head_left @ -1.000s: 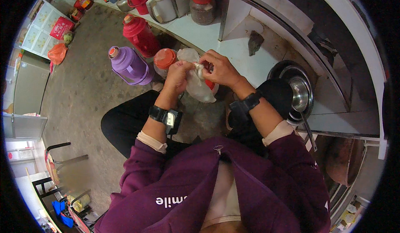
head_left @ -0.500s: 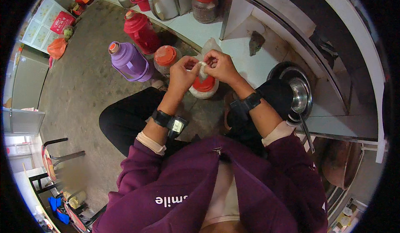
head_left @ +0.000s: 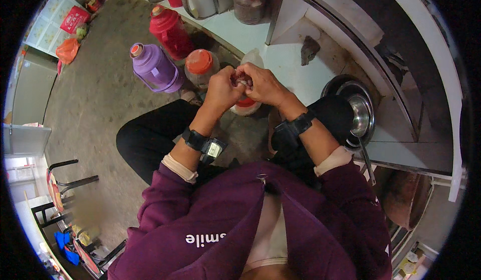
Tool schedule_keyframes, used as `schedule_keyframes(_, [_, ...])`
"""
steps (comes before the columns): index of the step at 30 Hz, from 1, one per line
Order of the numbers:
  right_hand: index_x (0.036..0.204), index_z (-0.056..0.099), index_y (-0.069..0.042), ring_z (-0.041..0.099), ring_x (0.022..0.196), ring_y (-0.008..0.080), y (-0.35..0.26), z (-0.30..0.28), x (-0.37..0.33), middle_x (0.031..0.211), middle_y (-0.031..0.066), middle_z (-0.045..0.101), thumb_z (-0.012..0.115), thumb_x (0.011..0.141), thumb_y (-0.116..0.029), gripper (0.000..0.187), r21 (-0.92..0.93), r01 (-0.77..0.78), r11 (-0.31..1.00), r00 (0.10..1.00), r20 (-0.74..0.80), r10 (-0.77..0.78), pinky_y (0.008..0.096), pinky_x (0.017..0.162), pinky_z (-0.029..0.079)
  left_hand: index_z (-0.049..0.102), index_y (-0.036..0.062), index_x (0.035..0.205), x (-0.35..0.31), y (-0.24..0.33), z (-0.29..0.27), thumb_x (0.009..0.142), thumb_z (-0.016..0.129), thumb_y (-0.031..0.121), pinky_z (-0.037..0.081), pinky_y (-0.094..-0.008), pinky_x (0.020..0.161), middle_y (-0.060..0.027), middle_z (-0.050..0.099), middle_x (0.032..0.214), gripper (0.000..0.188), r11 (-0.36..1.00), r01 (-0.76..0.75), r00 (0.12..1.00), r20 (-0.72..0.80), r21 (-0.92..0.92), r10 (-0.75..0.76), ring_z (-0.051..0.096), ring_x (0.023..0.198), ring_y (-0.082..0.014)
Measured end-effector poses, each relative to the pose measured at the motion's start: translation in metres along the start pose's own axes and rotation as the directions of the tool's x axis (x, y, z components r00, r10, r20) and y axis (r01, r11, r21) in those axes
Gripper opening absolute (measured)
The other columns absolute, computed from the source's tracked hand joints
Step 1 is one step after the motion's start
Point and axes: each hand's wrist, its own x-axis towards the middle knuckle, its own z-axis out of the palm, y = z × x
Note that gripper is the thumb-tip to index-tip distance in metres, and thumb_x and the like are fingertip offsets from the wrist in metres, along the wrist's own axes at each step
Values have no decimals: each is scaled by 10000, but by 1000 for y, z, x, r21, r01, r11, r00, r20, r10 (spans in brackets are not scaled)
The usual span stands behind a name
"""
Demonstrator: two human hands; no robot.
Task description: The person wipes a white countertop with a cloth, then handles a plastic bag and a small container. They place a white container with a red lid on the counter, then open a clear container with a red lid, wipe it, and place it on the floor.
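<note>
My left hand (head_left: 224, 87) and my right hand (head_left: 264, 85) meet in front of me, fingers curled together on the twisted neck of a translucent plastic bag (head_left: 254, 57). The bag's pale body shows just beyond my fingers; its gripped part is mostly hidden. Below my hands stands a clear jar with a red lid (head_left: 246, 102), partly covered by them. A second clear jar with an orange-red lid (head_left: 199, 61) stands to the left of my left hand.
Left of the jars stand a purple thermos (head_left: 154, 68) and a red thermos (head_left: 169, 32). At my right are metal basins (head_left: 370, 94) with a ladle (head_left: 366, 155). A white ledge (head_left: 285, 54) holds a dark-filled jar (head_left: 249, 5) and a white pitcher (head_left: 199, 0).
My fingers have closed in tighter around the bag's neck, and the right hand has turned over it. The pale part that hung below my fingers is now hidden.
</note>
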Motion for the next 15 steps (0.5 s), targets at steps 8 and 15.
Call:
schedule_keyframes(8, [1065,486,-64,649,810,322,-2,2,1,868,121,638,640,711,-4,391,35,-90,995,996,20,89,399,707,528,619,8,823,-1,-6,4,709,728,122,499,-318,601,-108,632,694,194,966,122,991,-27,-228,-132,618,643,-167])
schedule_keyframes(15, [1045,497,-37,567,677,160,4,7,-2,784,53,571,615,733,11,337,60,-164,985,986,27,163,291,644,484,618,19,776,0,-31,13,760,683,80,466,-263,555,-39,625,704,90,760,341,937,137,-554,-321,571,617,-108])
